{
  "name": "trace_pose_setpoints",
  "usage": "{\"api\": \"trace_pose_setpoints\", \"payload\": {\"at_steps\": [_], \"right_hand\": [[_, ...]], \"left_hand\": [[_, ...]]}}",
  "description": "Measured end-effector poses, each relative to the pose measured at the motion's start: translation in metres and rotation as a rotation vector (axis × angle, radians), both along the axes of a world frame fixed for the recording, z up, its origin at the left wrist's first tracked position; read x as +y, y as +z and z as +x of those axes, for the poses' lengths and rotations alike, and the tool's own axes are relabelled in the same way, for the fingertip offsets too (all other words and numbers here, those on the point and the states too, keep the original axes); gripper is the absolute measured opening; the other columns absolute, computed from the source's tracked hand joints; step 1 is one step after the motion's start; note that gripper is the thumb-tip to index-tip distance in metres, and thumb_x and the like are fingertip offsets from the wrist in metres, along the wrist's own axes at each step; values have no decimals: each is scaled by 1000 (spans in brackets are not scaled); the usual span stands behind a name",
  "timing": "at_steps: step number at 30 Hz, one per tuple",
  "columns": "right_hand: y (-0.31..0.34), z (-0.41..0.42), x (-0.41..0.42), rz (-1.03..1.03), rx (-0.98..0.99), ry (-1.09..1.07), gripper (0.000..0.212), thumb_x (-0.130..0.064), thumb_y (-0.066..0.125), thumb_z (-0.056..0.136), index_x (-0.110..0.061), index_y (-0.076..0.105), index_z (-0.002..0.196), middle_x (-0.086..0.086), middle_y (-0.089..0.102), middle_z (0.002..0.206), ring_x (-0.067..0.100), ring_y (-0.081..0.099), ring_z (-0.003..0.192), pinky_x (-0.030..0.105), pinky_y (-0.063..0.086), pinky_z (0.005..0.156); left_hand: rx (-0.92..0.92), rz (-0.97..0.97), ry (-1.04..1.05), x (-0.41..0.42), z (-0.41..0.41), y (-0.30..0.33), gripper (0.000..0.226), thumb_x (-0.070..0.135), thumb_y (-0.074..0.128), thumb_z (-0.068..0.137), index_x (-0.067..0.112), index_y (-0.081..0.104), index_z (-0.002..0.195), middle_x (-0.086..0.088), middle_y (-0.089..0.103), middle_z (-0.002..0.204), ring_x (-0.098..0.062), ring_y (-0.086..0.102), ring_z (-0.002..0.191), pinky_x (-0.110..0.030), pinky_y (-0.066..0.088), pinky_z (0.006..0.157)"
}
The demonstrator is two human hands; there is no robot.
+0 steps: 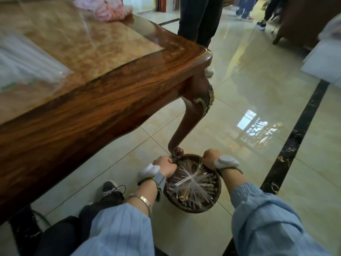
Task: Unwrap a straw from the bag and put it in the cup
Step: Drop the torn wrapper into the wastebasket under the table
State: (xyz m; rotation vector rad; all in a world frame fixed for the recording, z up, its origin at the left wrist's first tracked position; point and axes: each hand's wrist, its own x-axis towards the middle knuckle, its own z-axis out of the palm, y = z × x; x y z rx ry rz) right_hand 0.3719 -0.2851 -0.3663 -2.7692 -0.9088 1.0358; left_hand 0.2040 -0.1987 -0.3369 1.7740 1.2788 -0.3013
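A round dark wicker basket (pixel 215 202) stands on the tiled floor by the table leg, full of clear plastic straw wrappers (pixel 195 183). My left hand (pixel 164 164) grips the basket's left rim, fingers closed. My right hand (pixel 210 158) grips the far right rim, also closed. Both wrists wear white devices. A clear bag of white straws (pixel 27 60) lies blurred on the table at the far left. No cup is in view.
The wooden table (pixel 92 100) with a marble inlay fills the upper left; its curved leg (pixel 188 122) stands just behind the basket. A person's dark-trousered legs (pixel 199 19) stand beyond the table corner. A pink bag (pixel 108 10) sits at the table's far end. My shoe (pixel 108 187) is left of the basket.
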Motion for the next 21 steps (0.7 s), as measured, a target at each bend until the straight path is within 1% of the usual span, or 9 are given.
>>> {"api": "trace_pose_setpoints", "payload": {"at_steps": [2,5,8,10,12,14,16,19,21], "right_hand": [[11,-5,6,33,10,6,29,-25,53,88,-4,69,100,11,70,102,26,66,92,37,55,86],[25,-13,11,97,3,7,28,-21,55,87,-2,70,101,13,71,104,28,67,96,37,55,87],[44,-15,13,151,7,25,28,-22,54,88,-2,69,102,14,71,105,27,67,94,40,55,89],[63,-16,15,192,12,22,29,-20,52,90,0,68,102,14,73,100,23,66,83,37,57,83],[84,-18,19,264,3,18,28,-18,50,92,1,68,101,15,74,98,20,63,75,31,55,70],[108,-22,26,339,-39,29,26,-17,50,92,-1,69,98,15,74,97,21,63,75,31,55,70],[130,-25,32,421,-70,45,24,-16,51,92,-3,70,92,15,73,94,24,65,79,34,54,76],[168,-38,53,579,-139,77,24,-15,51,88,-12,67,71,11,71,80,27,69,81,30,50,71],[191,-49,67,660,-184,91,25,-18,49,87,-11,66,71,8,70,75,27,67,78,30,49,70]], "left_hand": [[-17,7,-19,3,2,9,9,24,55,88,22,62,84,-5,62,102,-21,53,91,-29,45,88],[-34,28,-44,3,1,26,31,26,55,90,15,63,117,-5,63,124,-23,59,110,-32,45,98],[-77,42,-51,4,0,47,33,25,56,90,13,62,120,-6,63,128,-25,58,117,-34,45,102],[-123,50,-39,4,1,66,30,22,56,89,13,65,116,-8,66,123,-26,61,114,-34,47,101],[-173,56,-22,6,1,84,28,20,55,89,12,67,112,-9,69,117,-24,65,104,-31,53,92],[-263,63,24,9,-2,107,24,18,53,91,11,67,109,-9,69,104,-17,65,79,-14,53,62],[-324,38,48,12,-4,127,15,14,50,92,12,63,98,-7,64,92,-10,54,58,-9,38,35],[-403,73,81,26,-18,166,13,16,48,93,15,60,96,-3,65,90,-7,54,55,-16,37,45],[-473,117,121,36,-29,188,19,16,48,93,13,64,102,-2,66,84,-7,56,54,-16,38,44]]}}
